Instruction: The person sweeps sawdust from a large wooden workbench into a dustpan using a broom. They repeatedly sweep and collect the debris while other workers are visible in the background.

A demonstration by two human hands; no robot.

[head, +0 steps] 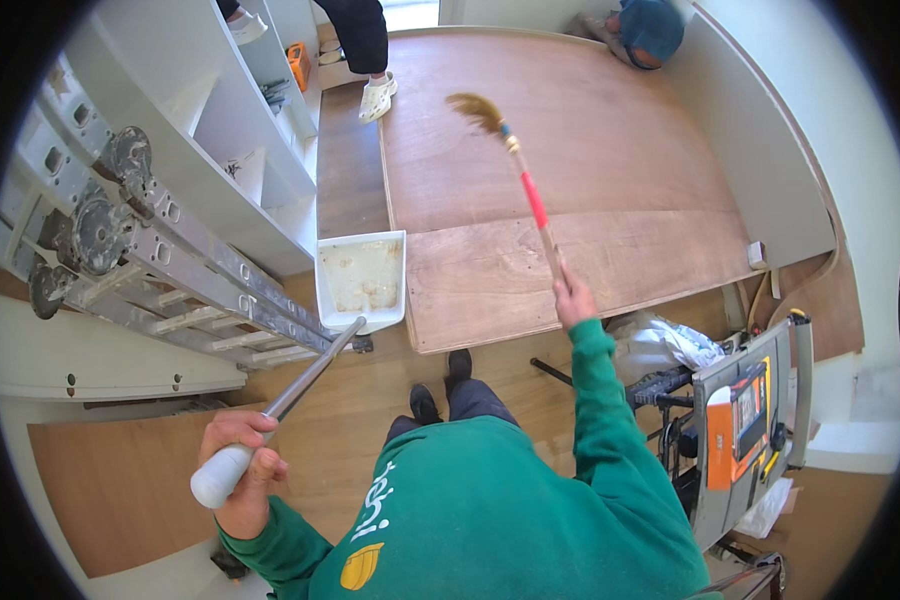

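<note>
My left hand (pixel 244 469) grips the white end of a long-handled dustpan's metal handle (pixel 315 371). The white dustpan (pixel 360 281) has brownish marks inside and sits beside the left front corner of a low plywood platform (pixel 495 277). Around the wooden handle of a broom (pixel 534 199), my right hand (pixel 574 300) is closed, above the platform's front part. The broom's curved straw bristles (pixel 478 112) point to the upper left over the plywood; whether they touch it I cannot tell.
A folding ladder (pixel 195 274) leans at the left by white shelving (pixel 255 150). Another person's leg and white clog (pixel 377 97) are at the platform's far left. A person in a blue cap (pixel 651 34) is at the far right. At the right stands a grey workbench (pixel 750 427) beside plastic bags (pixel 664 341).
</note>
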